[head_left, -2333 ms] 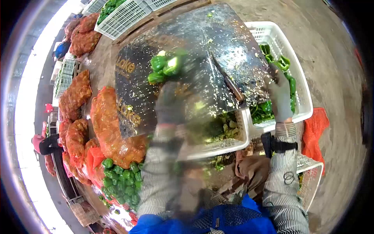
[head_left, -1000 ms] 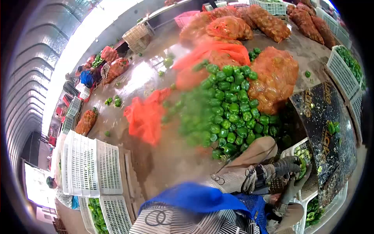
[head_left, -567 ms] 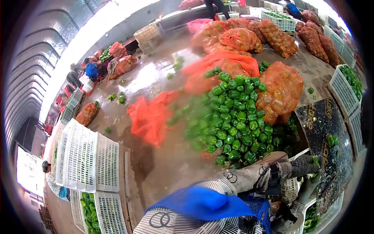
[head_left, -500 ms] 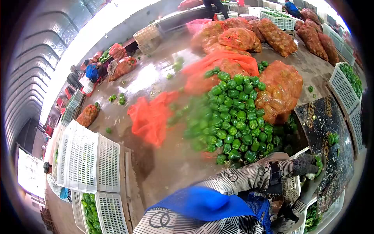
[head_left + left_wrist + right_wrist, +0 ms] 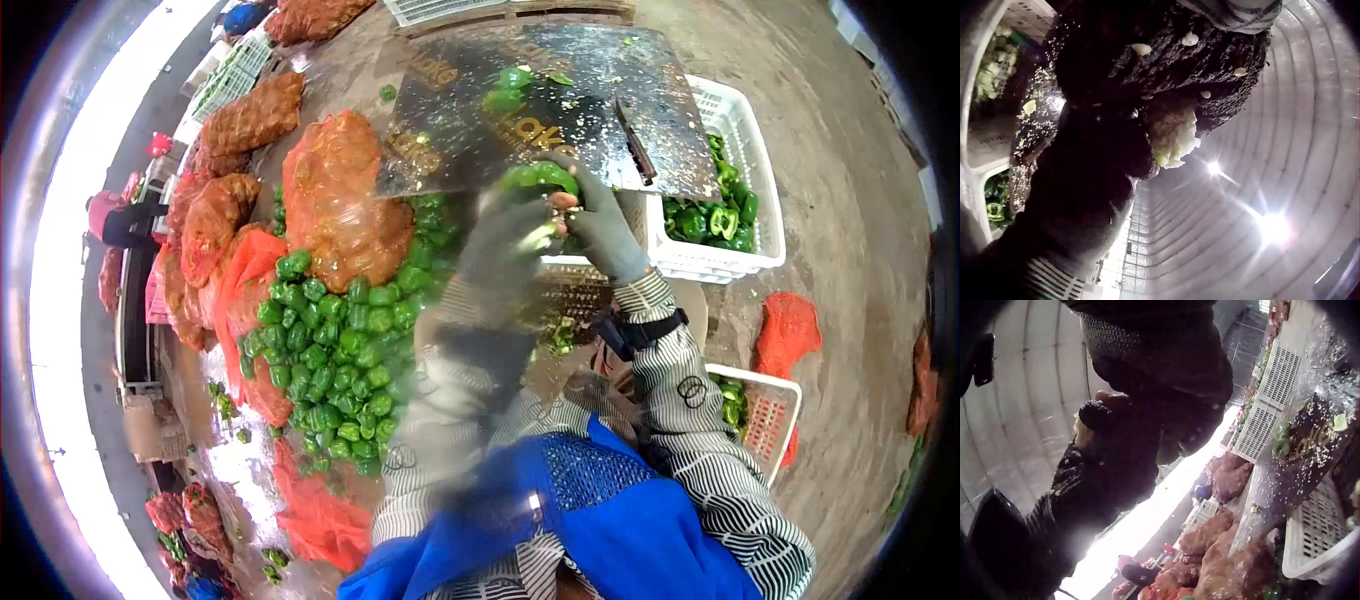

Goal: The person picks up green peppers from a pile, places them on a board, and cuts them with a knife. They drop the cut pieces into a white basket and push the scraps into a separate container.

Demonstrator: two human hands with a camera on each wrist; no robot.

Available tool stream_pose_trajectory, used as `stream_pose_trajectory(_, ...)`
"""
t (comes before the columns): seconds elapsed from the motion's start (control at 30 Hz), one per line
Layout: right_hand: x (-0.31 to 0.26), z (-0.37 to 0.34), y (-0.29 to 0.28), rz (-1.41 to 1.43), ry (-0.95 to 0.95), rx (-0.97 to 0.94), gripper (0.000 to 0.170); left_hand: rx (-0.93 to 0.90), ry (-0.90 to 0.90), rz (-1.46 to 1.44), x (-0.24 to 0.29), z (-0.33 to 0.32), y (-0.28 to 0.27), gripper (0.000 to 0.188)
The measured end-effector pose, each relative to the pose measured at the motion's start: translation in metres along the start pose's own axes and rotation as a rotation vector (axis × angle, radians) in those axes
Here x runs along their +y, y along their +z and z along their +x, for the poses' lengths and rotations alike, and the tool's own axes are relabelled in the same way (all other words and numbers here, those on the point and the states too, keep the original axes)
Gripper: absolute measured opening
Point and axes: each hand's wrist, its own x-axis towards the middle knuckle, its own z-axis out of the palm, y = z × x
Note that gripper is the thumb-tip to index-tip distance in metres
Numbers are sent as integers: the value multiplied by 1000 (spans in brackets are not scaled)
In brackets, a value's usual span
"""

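Note:
In the head view both gloved hands meet at the near edge of a dark board (image 5: 450, 120). Between them is a green bell pepper (image 5: 548, 178). My left hand (image 5: 492, 240), blurred, grips it from the left, while my right hand (image 5: 608, 232) curls round its right side. A pale seed core (image 5: 1175, 139) shows between the gloves in the left wrist view, with loose seeds stuck to the dark glove. Other green peppers (image 5: 508, 92) lie on the board. A knife (image 5: 634, 145) rests farther right on it, among scattered seeds.
A white crate (image 5: 735, 262) with cut peppers stands right of the board. To the left lie a large pile of green peppers (image 5: 330, 360) and a full net sack (image 5: 345, 200). Another crate (image 5: 780, 415) is near my right elbow, with red netting (image 5: 785, 330) behind it.
The head view swung left to the pile and back to the board. The right hand left the right crate and joined the left at a pepper. Fewer peppers lie on the board.

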Motion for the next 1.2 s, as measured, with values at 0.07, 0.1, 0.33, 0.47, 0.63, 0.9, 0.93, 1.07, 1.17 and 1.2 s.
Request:
stream_pose_trajectory(0.07,10,9,-2,9,209,77,64,128,194,-1,-18,-1,12,44)
stream_pose_trajectory(0.1,15,6,-5,-68,246,92,63,127,103,-54,-13,-5,11,40)
stream_pose_trajectory(0.33,67,6,-25,-147,-146,75,70,536,-336,-430,-26,-5,16,21)
stream_pose_trajectory(0.47,46,3,12,-228,-207,5,66,788,-348,-421,-17,-4,37,19)
stream_pose_trajectory(0.63,39,-22,41,-142,-341,-6,63,914,-80,-612,-11,-35,44,14)
stream_pose_trajectory(0.9,-12,-30,82,-123,-308,-163,75,893,-18,-598,42,-67,18,12)
stream_pose_trajectory(0.93,-9,-29,83,-124,-311,-165,75,857,-162,-541,59,-73,12,14)
stream_pose_trajectory(1.07,5,-31,86,-15,-232,-189,70,830,-71,-323,42,-72,11,22)
stream_pose_trajectory(1.17,31,-37,67,119,-59,-100,62,725,-143,-50,53,-80,13,21)
stream_pose_trajectory(1.2,33,-40,63,97,-50,-78,60,681,-160,95,60,-82,15,20)
